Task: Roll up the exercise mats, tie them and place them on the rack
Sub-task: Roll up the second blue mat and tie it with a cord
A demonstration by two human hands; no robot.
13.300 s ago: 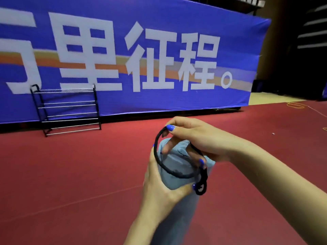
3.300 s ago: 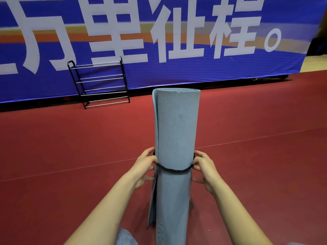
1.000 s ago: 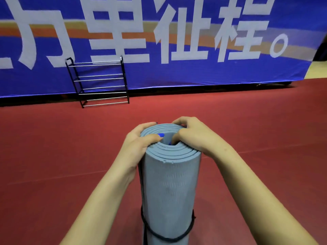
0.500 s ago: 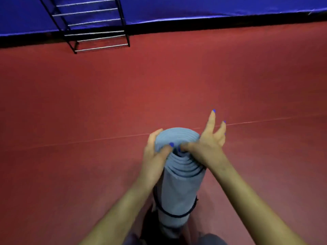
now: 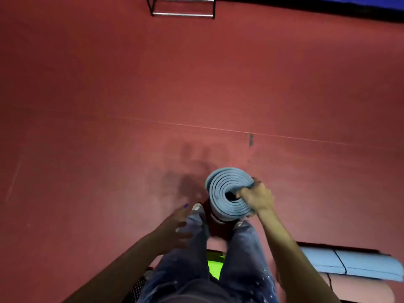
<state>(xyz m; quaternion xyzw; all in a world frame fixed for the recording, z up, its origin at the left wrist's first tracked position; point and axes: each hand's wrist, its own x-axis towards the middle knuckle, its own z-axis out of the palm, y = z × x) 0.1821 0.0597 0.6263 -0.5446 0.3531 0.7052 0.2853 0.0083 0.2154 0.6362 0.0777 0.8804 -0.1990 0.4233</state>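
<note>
I judge the rolled blue mat (image 5: 227,193) to be light for its bulk, soft and springy foam, grippy rather than slick and in no way fragile. It stands on end on the red floor (image 5: 109,95), just in front of my feet, so I look straight down on its spiral top. My right hand (image 5: 255,196) grasps that top edge, fingertips hooked into the hollow core and the rest of the hand wrapped over the outer layers on the right side. That hold steadies it, but pulling up by the core could telescope the inner turns. For carrying I would take it around the middle of the barrel, where a tie would sit; from this angle I cannot see any tie on it.

My left hand (image 5: 177,224) is released, fingers loosely spread, hanging beside my left knee and touching nothing I can make out.

The mat is pale blue-grey, wound in many even layers around a small dark opening, the edges fairly flush.

The metal rack (image 5: 182,9) is far away at the top, only its lowest rails in view. Near right, behind my legs, another rolled blue mat (image 5: 349,265) lies on its side with a dark cord around it.
</note>
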